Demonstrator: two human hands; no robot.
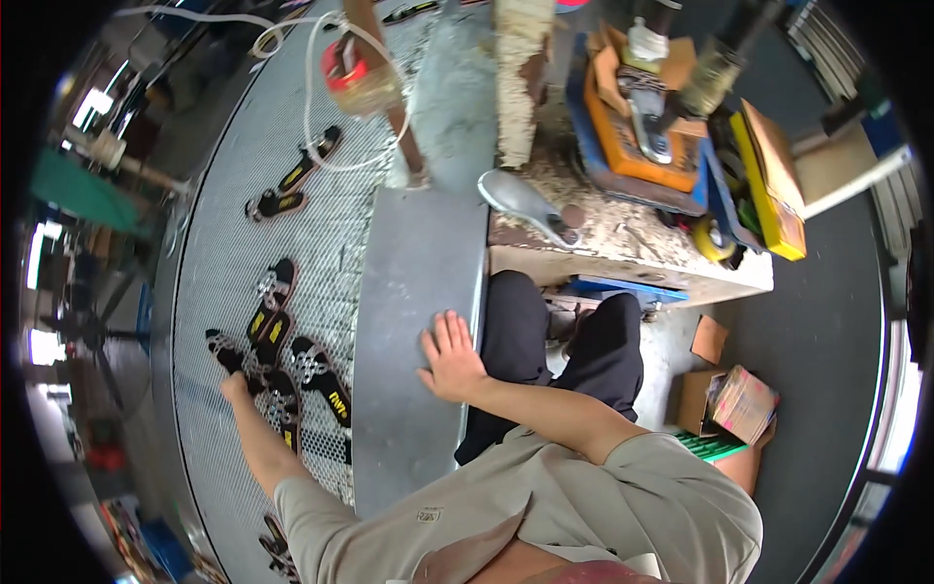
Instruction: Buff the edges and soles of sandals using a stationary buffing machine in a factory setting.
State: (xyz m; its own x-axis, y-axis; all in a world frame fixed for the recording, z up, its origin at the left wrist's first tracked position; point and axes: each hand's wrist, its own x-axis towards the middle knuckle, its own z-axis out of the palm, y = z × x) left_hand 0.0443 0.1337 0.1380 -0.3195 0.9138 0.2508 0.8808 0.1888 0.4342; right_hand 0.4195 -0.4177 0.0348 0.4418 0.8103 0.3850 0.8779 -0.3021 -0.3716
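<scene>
My left hand (234, 386) reaches out to the left over a round metal mesh table (224, 195). It is closed around the near end of a black shoe sole (222, 348). Several more black soles with yellow marks (321, 380) lie packed around it. My right hand (449, 356) lies flat, fingers spread, on a grey metal panel (418, 263) beside the mesh and holds nothing. My dark trousers (545, 341) show just right of that hand.
Two more soles (292, 180) lie farther along the mesh, under a white hose (321, 117). A sawdust-covered workbench (623, 243) carries an orange tool (642, 136), a yellow box (773, 185) and a metal shoe form (525, 200). Cardboard boxes (735, 404) stand on the floor at right.
</scene>
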